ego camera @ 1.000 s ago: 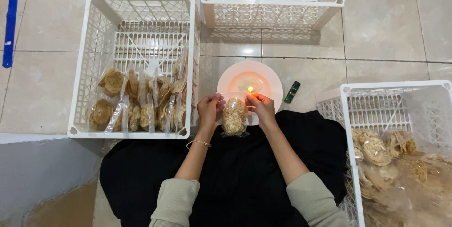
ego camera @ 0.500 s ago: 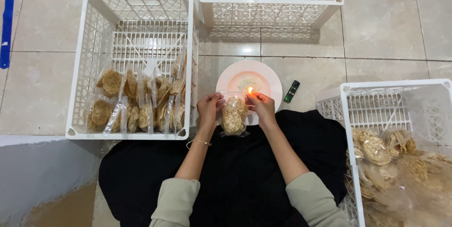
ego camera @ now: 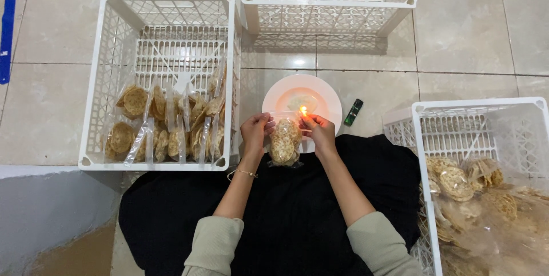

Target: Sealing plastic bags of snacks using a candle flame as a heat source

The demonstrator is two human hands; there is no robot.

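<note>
Clear packet of round crackers (ego camera: 284, 141): held upright between both hands over the person's black lap, its top edge at the near rim of the white plate (ego camera: 329, 96) and close to the small flame (ego camera: 303, 110).

Left hand (ego camera: 255, 132): fingers closed on the packet's upper left edge; a thin bracelet sits at the wrist.

Right hand (ego camera: 319, 131): fingers pinched on the packet's upper right corner, right beside the flame.

White plate: round, on the tiled floor just beyond the hands; it holds the lit flame and a pale pool at its centre. What the flame burns on cannot be made out.

Lighter (ego camera: 353, 112): small, green and dark, lying on the floor just right of the plate.

Left crate (ego camera: 97, 81): white lattice plastic, on the floor to the person's left. Its near half holds a row of clear packets (ego camera: 166, 127) standing on edge, each showing tan round crackers; the far half shows bare lattice.

Far crate (ego camera: 329, 1): white lattice plastic, beyond the plate; only lattice shows inside.

Right crate (ego camera: 423, 139): white lattice plastic, at the person's right knee. It holds loose tan crackers (ego camera: 457, 181) heaped in crumpled clear plastic.

Blue strip (ego camera: 7, 30): long, narrow, lying on the floor at the far left edge, well apart from the crates.
</note>
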